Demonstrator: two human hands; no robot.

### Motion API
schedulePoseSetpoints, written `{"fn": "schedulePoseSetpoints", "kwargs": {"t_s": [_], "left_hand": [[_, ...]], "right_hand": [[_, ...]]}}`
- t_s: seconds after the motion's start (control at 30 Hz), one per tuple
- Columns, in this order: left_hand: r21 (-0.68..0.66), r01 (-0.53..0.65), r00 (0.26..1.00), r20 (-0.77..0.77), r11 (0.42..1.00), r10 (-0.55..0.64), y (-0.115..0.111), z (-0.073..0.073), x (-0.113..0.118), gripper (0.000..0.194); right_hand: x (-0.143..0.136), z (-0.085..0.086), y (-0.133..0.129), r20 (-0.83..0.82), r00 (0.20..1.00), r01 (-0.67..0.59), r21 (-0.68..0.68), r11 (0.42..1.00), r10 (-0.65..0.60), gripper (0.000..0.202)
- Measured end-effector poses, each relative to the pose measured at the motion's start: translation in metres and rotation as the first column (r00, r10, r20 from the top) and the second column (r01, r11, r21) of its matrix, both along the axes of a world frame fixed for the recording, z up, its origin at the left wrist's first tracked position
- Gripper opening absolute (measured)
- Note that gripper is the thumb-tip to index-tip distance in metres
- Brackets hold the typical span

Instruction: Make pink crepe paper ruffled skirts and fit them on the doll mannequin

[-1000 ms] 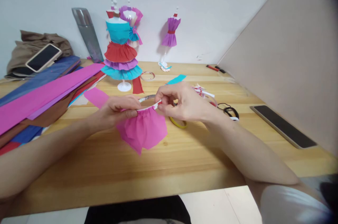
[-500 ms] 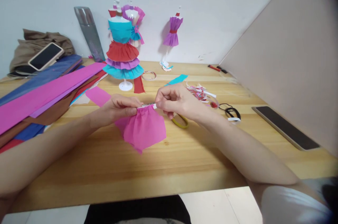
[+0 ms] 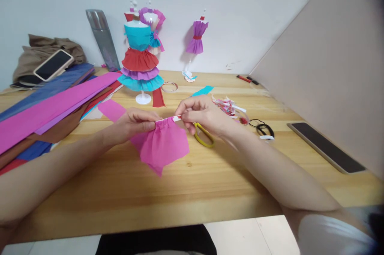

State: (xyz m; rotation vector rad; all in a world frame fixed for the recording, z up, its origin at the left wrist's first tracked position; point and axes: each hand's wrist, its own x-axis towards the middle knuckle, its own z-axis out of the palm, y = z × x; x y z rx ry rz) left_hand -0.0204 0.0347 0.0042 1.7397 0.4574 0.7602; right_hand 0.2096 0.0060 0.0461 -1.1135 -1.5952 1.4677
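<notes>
A piece of pink crepe paper (image 3: 163,143), gathered in pleats along its top edge, hangs between my hands just above the table. My left hand (image 3: 135,125) pinches its upper left corner. A narrow white strip (image 3: 177,118) with small red marks runs along the gathered edge. Its right end is pinched between the thumb and forefinger of my right hand (image 3: 201,115). Yellow-handled scissors (image 3: 205,137) lie under and beside my right hand, their blades hidden.
Mini mannequins in paper dresses (image 3: 140,63) (image 3: 197,39) stand at the back. Coloured paper sheets (image 3: 54,111) lie left, near a phone (image 3: 54,65) and a bottle (image 3: 103,41). Paper scraps (image 3: 225,106), a black cord (image 3: 264,129) and another phone (image 3: 327,147) lie right.
My right hand has shifted slightly at the strip's end, and more of the white strip with red marks shows. My left hand keeps its pinch on the pink paper.
</notes>
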Motion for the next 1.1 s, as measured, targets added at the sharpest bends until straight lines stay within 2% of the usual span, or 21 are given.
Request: {"fn": "schedulePoseSetpoints", "kwargs": {"t_s": [0.13,0.37,0.5,0.63,0.8,1.1], "left_hand": [[-0.057,-0.003,1.0,-0.002,0.998,0.003,-0.0006,0.0,0.0008,0.025],[-0.028,0.032,0.999,-0.031,0.999,-0.033,-0.0016,-0.0002,0.0005,0.019],[-0.012,0.053,0.998,-0.024,0.999,-0.054,-0.001,-0.0018,0.0,0.019],[0.009,0.052,0.998,-0.033,0.999,-0.051,-0.0015,-0.0004,0.0004,0.023],[-0.025,0.039,0.999,0.001,0.999,-0.039,-0.001,-0.0005,0.0007,0.022],[0.004,0.073,0.997,-0.033,0.997,-0.073,-0.0017,-0.0014,0.0004,0.018]], "right_hand": [[0.0024,0.0012,0.0017,-0.024,0.999,-0.032,0.002,0.999,0.032,0.012],[0.0004,0.0058,-0.0034,0.137,0.99,-0.031,0.022,0.999,0.027,0.004],[-0.0016,0.003,-0.0032,0.135,0.991,-0.023,0.011,1.0,0.021,0.002],[-0.002,-0.0025,0.0003,0.083,0.996,0.019,0.028,0.999,-0.021,0.009],[0.0027,-0.0026,0.0045,0.0,0.998,-0.062,-0.018,0.998,0.062,0.012],[0.0029,0.0001,-0.0002,0.113,0.989,-0.1,-0.005,0.995,0.1,0.004]]}}
